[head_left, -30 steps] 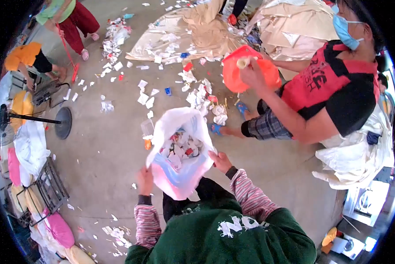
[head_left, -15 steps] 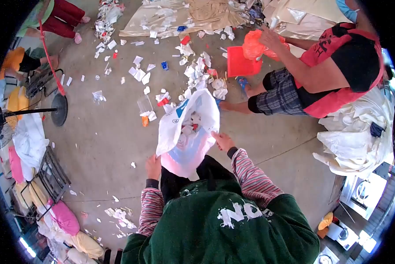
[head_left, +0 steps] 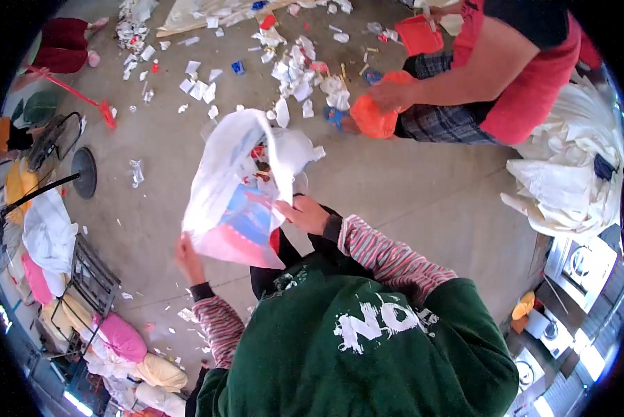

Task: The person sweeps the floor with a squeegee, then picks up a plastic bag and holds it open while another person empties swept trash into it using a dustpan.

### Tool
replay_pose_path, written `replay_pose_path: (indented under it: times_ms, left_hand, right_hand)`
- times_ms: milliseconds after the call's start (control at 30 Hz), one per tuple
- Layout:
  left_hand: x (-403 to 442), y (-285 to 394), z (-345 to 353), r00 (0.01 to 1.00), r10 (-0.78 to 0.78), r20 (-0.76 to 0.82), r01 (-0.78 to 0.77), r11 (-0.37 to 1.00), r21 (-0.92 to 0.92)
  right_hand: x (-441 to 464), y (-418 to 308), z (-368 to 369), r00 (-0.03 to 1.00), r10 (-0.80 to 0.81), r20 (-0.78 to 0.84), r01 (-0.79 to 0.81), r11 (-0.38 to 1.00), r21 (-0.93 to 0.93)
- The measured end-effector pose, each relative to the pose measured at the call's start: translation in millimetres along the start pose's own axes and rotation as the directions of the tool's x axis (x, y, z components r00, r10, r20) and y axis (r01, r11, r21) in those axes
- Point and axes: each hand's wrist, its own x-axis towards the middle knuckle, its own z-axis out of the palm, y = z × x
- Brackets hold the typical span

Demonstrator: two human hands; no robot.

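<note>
**White bag swung left between two hands, scraps still inside**

The white bag [head_left: 211, 174] has been swung to the left and tilted since a moment ago, and its mouth, held round and wide earlier, is now narrowed, with a flap thrown out to the right. Scraps [head_left: 259, 165] are still seen inside, so the bag appears to be being turned or shaken, with its contents kept in.

The bag is held in front of the body, above the legs, between the two hands. Its lower left edge is grasped by the left hand [head_left: 189, 257], partly blurred. Its near right rim is gripped by the right hand [head_left: 303, 214], its fingers partly hidden by the plastic.

Beyond the bag, paper litter [head_left: 298, 73] is strewn on the floor [head_left: 423, 187]. To the right, an orange bag [head_left: 376, 115] has been lowered beside the knee of a bending co-worker [head_left: 513, 76]; a red dustpan [head_left: 421, 35] is seen farther off.
</note>
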Motion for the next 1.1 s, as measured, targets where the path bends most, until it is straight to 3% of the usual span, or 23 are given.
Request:
replay_pose_path:
  times_ms: [67,100,133,167,200,267,333,400,433,467,533,567,600,667,700,900,1000,1067,1100]
  left_hand:
    - [-10.7,-8.9,-24.0,0.999,-0.022,-0.036,0.023,1.0,0.012]
    - [-12.7,-16.7,-28.5,1.0,-0.011,-0.023,0.012,1.0,0.02]
    - [-15.4,-26.5,-31.0,0.991,-0.042,-0.127,0.028,0.994,-0.103]
    - [-16.9,-33.4,-33.7,0.971,-0.089,-0.223,0.038,0.973,-0.226]
    - [-18.5,-31.6,-40.7,0.974,-0.086,-0.209,0.041,0.976,-0.215]
    - [-25.6,-24.7,-62.2,0.95,-0.065,-0.305,0.053,0.997,-0.048]
    - [-31.9,-32.3,-80.3,0.942,-0.071,-0.329,0.071,0.997,-0.014]
    - [-39.0,-30.3,-96.5,0.946,-0.283,-0.16,0.157,0.829,-0.537]
    - [-40.9,-24.7,-108.1,0.951,-0.31,0.006,0.25,0.754,-0.607]
    - [-38.9,-44.5,-124.7,0.952,-0.306,0.017,0.256,0.764,-0.593]
    - [-24.5,-91.8,-159.9,0.759,-0.516,0.398,0.635,0.448,-0.629]
    - [-46.6,-19.9,-138.9,0.809,-0.587,0.032,0.517,0.685,-0.513]
    - [-43.2,-35.7,-144.9,0.811,-0.585,0.025,0.515,0.693,-0.504]
    - [-36.6,-65.9,-151.4,0.91,-0.337,0.24,0.405,0.606,-0.685]
    - [-41.9,-66.9,-150.8,0.994,0.047,0.099,-0.041,0.997,-0.063]
    - [-23.1,-57.7,-148.7,0.965,0.106,0.242,-0.146,0.977,0.156]
    - [-1.0,-71.6,-142.3,0.942,0.121,0.312,-0.193,0.958,0.21]
    - [8.9,-76.1,-129.7,0.952,0.156,0.265,-0.188,0.977,0.098]
    - [8.0,-74.3,-119.7,0.963,0.169,0.21,-0.17,0.985,-0.01]
  right_hand:
    - [9.2,13.9,11.4,0.998,0.043,0.049,-0.035,0.987,-0.157]
    - [11.5,18.8,20.9,0.991,-0.133,-0.014,0.127,0.968,-0.215]
    - [11.4,24.2,30.4,0.95,-0.303,-0.069,0.273,0.919,-0.283]
    - [10.1,16.7,30.4,0.976,-0.219,0.012,0.214,0.938,-0.273]
    - [-0.4,-12.9,20.8,0.974,-0.225,-0.02,0.219,0.963,-0.155]
    - [-5.3,-23.3,24.1,0.974,-0.224,0.025,0.225,0.971,-0.082]
    - [-4.7,-24.1,33.8,0.979,-0.202,0.033,0.203,0.979,-0.034]
    - [0.1,-21.9,51.0,0.97,-0.24,-0.04,0.241,0.971,0.009]
    - [0.5,-18.3,59.2,0.973,-0.226,-0.041,0.228,0.972,0.055]
    - [-0.6,-22.3,64.5,0.976,-0.216,-0.04,0.219,0.97,0.104]
    - [0.8,-18.5,83.8,0.964,-0.254,-0.077,0.258,0.965,0.039]
    - [-0.3,-22.3,87.4,0.966,-0.254,-0.05,0.256,0.966,0.041]
    - [-1.5,-25.4,92.2,0.967,-0.254,-0.021,0.255,0.966,0.043]
    - [-2.9,-24.7,100.9,0.975,-0.219,-0.024,0.22,0.975,0.042]
    - [-5.0,-25.8,99.2,0.981,-0.193,-0.001,0.193,0.981,0.026]
    - [-7.5,-19.0,89.1,0.995,-0.092,-0.03,0.092,0.996,0.005]
    - [-3.2,-14.6,75.2,0.984,-0.136,-0.112,0.13,0.99,-0.061]
    - [3.3,-5.4,68.7,0.982,-0.06,-0.182,0.055,0.998,-0.037]
    - [0.7,-9.2,58.8,0.961,-0.143,-0.238,0.118,0.986,-0.117]
